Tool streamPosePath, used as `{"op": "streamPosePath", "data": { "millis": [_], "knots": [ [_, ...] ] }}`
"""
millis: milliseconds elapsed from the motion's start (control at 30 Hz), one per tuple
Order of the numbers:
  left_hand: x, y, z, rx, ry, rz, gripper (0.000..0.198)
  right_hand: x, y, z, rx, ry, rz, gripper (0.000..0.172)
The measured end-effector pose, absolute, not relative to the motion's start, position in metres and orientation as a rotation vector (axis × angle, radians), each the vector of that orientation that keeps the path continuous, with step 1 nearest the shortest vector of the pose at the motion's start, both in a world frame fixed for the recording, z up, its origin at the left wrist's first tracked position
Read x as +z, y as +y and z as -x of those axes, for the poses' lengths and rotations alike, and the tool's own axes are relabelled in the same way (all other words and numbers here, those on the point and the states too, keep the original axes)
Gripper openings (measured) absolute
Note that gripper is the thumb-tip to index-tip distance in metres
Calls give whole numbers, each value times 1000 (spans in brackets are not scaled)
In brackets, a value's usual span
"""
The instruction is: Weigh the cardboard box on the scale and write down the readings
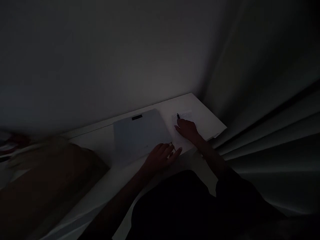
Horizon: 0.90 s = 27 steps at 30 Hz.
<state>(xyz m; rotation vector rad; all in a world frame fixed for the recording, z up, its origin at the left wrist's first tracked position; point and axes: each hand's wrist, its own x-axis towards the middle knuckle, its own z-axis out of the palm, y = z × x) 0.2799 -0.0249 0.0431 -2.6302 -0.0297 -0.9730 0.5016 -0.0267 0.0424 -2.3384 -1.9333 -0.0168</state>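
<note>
The scene is very dim. Between the fingers of my right hand [187,128] is a slim dark pen [178,116], its light end showing above the fist. The hand rests on a pale sheet of paper [188,114] with rows of small dark marks. My left hand [160,156] lies at the front right corner of a closed grey laptop [140,133], fingers bent and thumb held apart. By its fingertips is a small yellowish item [171,143] with a thin dark edge, too dark to name.
The white desk [206,118] runs along a plain wall [120,66]. A small black strip [137,117] sits on the laptop's far edge. Grey curtain folds [272,140] hang at the right. A large brownish shape [50,180] fills the lower left.
</note>
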Motion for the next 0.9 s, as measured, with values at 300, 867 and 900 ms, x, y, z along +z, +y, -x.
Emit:
{"op": "streamPosePath", "data": {
  "millis": [300, 867, 900],
  "knots": [
    [8, -24, -354, -461, 90, 2899, 41, 27, -14, -532, 89, -1908, 2367, 40],
    [-15, -19, -375, -407, -94, 3067, 31, 40, 35, -568, 922, -1552, 1420, 29],
    [-16, -19, -374, -427, -98, 3067, 31, 37, 42, -574, 979, -1526, 1314, 27]
  ]
}}
